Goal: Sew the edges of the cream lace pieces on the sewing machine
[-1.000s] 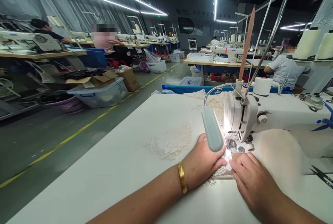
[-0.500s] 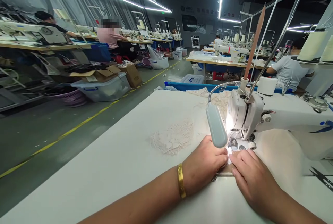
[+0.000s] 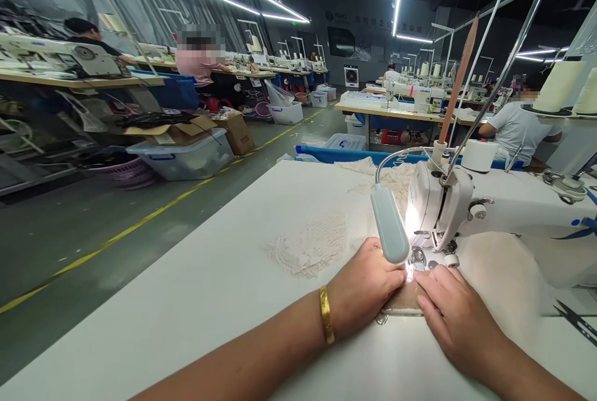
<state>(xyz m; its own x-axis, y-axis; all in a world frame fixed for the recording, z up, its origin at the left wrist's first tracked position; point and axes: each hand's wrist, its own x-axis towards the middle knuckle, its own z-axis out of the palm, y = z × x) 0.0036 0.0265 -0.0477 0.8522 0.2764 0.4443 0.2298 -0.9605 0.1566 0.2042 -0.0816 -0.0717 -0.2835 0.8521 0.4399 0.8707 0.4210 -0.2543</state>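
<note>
A small piece of tan fabric [image 3: 405, 299] lies at the front of the sewing machine [image 3: 504, 199], below its needle area. My left hand [image 3: 364, 289], with a gold bangle [image 3: 326, 314] at the wrist, is closed on the fabric's left side, its fingertips partly behind the grey lamp [image 3: 390, 227]. From the right, my right hand [image 3: 459, 311] grips the fabric's other side, thumb and fingers bent close together. The lamp's glare washes out the spot between the fingertips. Left of the hands lies a cream lace piece [image 3: 310, 245] on the white table [image 3: 224, 301].
Black thread snips [image 3: 577, 321] lie at the right edge. More lace [image 3: 357, 168] sits behind the lamp. Pale fabric [image 3: 506, 280] spreads under the machine arm. Thread cones [image 3: 559, 85] stand upper right. Bins [image 3: 186, 155] line the aisle; other people sit at machines beyond.
My fingertips have moved slightly apart, showing more of the tan fabric between them. The left hand shifted slightly up. The lace piece and machine look unmoved.
</note>
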